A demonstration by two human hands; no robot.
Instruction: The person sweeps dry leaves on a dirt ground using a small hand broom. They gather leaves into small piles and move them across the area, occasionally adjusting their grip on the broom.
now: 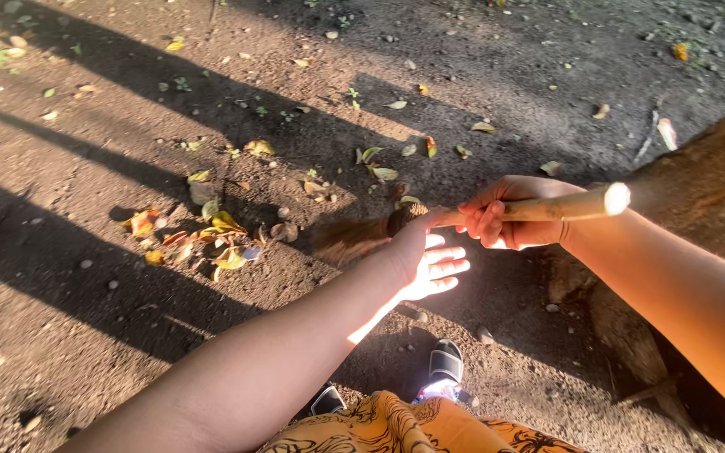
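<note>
Broom (463, 216), short wooden-handled type, lies nearly level across the middle of the view, its pale cut handle end sticking out past the right hand (505, 220) on the wrist side, its brown bristle head (347, 238) blurred and low over the dirt ground (86, 319) on the far side of the left hand. Right hand is wrapped closed around the handle, fingers curled under, thumb on top. Left hand (425, 260) sits just beside the right one, a bit nearer the body, palm turned over the handle where it meets the bristles, fingers spread and open, brightly sunlit; whether it actually touches the handle cannot be told. Beyond the bristle tip, away from both hands, a small heap of yellow and orange fallen leaves (199, 239) lies on the ground, partly in shade. More loose leaves (379, 172) scattered ahead of the hands, with small stones among them. Long dark shadows cross the dirt in bands ahead of and beside the left forearm. Below the hands, near the body, orange patterned fabric (413, 432) with black print at the bottom edge, and a foot in a dark slide sandal (445, 365) just under the left hand. Behind the right forearm, a brown mound or trunk base (715, 176), unclear which.
</note>
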